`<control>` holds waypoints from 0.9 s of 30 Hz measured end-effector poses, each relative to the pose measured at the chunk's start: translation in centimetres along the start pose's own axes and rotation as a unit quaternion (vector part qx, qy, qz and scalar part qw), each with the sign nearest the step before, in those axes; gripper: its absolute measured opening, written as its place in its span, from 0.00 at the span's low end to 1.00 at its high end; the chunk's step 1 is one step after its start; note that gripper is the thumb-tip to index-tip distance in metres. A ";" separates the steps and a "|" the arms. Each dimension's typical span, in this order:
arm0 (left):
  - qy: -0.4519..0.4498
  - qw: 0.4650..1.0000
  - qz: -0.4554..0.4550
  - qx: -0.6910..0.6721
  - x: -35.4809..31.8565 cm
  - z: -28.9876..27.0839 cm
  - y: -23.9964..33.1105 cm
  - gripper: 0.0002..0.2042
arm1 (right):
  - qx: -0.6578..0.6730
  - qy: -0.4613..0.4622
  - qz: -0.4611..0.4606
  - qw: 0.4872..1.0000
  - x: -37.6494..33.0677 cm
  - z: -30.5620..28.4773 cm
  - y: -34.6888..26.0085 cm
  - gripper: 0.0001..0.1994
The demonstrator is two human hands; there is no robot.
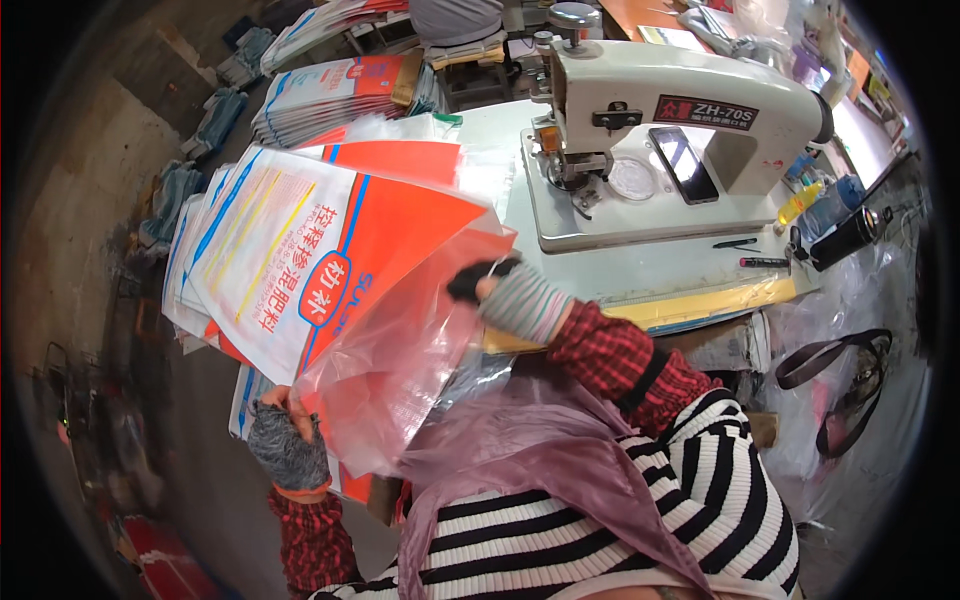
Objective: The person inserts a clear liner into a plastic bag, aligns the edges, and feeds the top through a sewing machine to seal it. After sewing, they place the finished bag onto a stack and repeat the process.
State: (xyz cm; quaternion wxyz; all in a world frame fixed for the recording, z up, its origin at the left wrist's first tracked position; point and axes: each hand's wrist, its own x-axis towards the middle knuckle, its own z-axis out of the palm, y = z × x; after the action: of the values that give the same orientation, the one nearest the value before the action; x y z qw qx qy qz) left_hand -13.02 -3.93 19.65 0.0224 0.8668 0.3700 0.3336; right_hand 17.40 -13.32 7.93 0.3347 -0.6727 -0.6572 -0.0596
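Note:
A large white and orange printed sack (pixel 285 235) lies slanted over a stack of similar sacks. From its near orange end sticks out a clear plastic liner (pixel 375 385). My left hand (pixel 288 442), in a fuzzy grey fingerless glove, is closed on the sack's lower left corner, thumb on top. At the upper right of the liner is my right hand (pixel 515 298), in a striped glove with dark fingertips. Its fingers are bent together at the plastic's edge, pinching the film. Part of the liner hangs toward my lap.
A white sewing machine (pixel 690 115) stands on the table (pixel 640 275) to the right, with a phone (pixel 683 165) on its bed. Beyond it are a black bottle (pixel 850 238) and a pen (pixel 765 262). More stacked sacks (pixel 320 100) sit at the back left.

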 end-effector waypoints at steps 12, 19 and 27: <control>-0.056 0.993 0.031 0.102 -7.1 -1.7 -2.3 0.04 | -0.127 0.190 -0.070 0.971 9.3 -2.6 0.9 0.09; 0.088 0.975 0.065 0.192 -3.1 -5.0 0.6 0.09 | -0.057 0.086 -0.067 0.992 7.5 0.0 -1.3 0.06; -0.406 0.906 -0.071 0.098 -7.7 9.3 -0.6 0.19 | -0.043 0.014 -0.103 0.994 3.4 -0.3 -5.1 0.07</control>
State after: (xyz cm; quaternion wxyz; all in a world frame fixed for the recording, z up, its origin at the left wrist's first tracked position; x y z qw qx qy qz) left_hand -11.71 -6.62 7.90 0.1098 0.8963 0.4205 -0.0880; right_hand 13.18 -11.05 11.80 0.3067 -0.6139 -0.7155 -0.1309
